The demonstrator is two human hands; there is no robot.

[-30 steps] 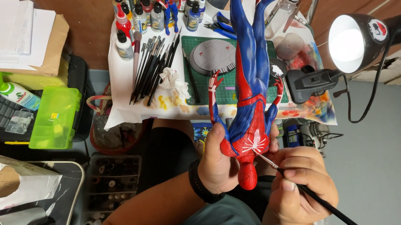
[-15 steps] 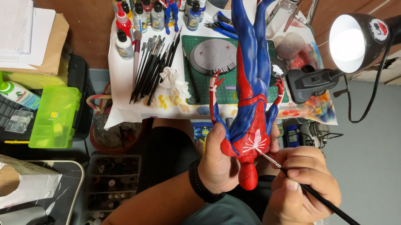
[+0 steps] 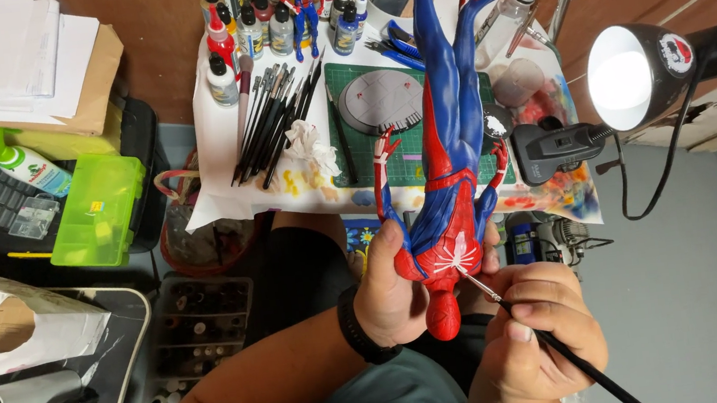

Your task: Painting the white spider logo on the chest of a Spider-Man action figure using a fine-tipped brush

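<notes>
- The left hand (image 3: 396,292) was closed around the shoulders and chest of a red and blue action figure (image 3: 445,173), which it held head-down toward the person, legs pointing away over the worktable (image 3: 208,146).
- The right hand (image 3: 531,335) pinched a thin paintbrush (image 3: 555,346) like a pen, fingers closed on the handle near the ferrule; the black handle ran back past the wrist toward the lower right.
- The brush tip met the white emblem on the figure's chest, just beside the left hand's fingertips (image 3: 491,245), which curled round the torso's far side.
- The two hands lay touching or nearly so, the right just below and beside the left, so the figure sat between them, close to the person's body.
- To do such fine line work well, it seemed wise to brace the heel of the brush hand against the holding hand, keep the load of paint small, and draw short strokes along the emblem's lines rather than across them.
- The left thumb lay beside the painted area, so a slip of the tip onto it, or onto the red around the emblem, looked the main risk.
- The desk lamp (image 3: 632,76) shone from the right; tilting the chest toward it would probably have kept the brush's shadow off the line.
- On the table beyond lay a row of spare brushes (image 3: 273,121), small paint bottles (image 3: 248,25) and a green cutting mat (image 3: 371,150).
</notes>
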